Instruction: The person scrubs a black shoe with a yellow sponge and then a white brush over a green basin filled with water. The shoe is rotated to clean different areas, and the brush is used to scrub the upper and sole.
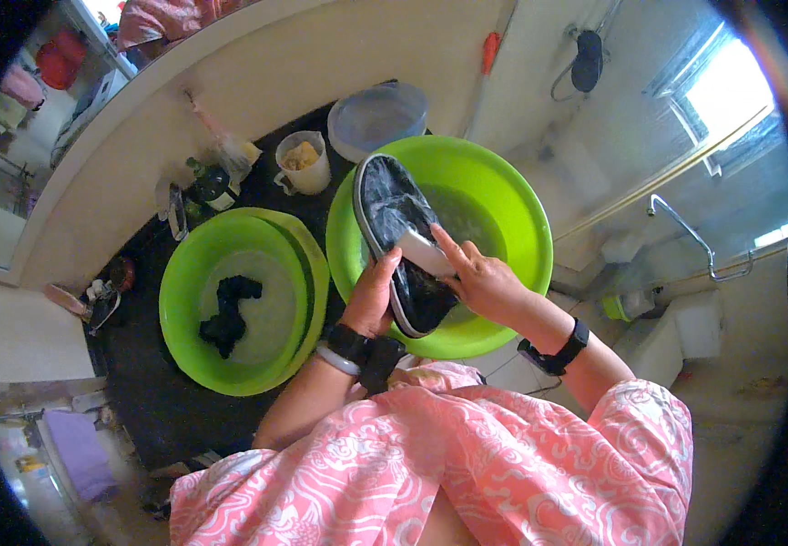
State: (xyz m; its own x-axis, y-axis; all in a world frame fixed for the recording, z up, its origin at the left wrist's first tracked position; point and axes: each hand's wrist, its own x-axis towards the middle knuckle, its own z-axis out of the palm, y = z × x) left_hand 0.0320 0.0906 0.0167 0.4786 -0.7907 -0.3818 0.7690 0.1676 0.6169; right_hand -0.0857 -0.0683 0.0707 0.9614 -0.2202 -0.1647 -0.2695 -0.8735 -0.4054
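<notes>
At frame centre, our left hand (372,298) (fingers mostly hidden) grips a soapy dark shoe (386,198); our right hand (487,284), fingers partly curled, holds a white block (425,254) against it.

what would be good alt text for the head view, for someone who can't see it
A person's left hand holds a dark, soapy-looking shoe over a green basin, while the right hand presses a white block-like object against it. To the left, another green basin holds a dark cloth.

left hand (371,296): fingers hidden behind shoe (385,187) | white block (424,253): underside hidden | top-edge cloth (162,23): cropped
</notes>
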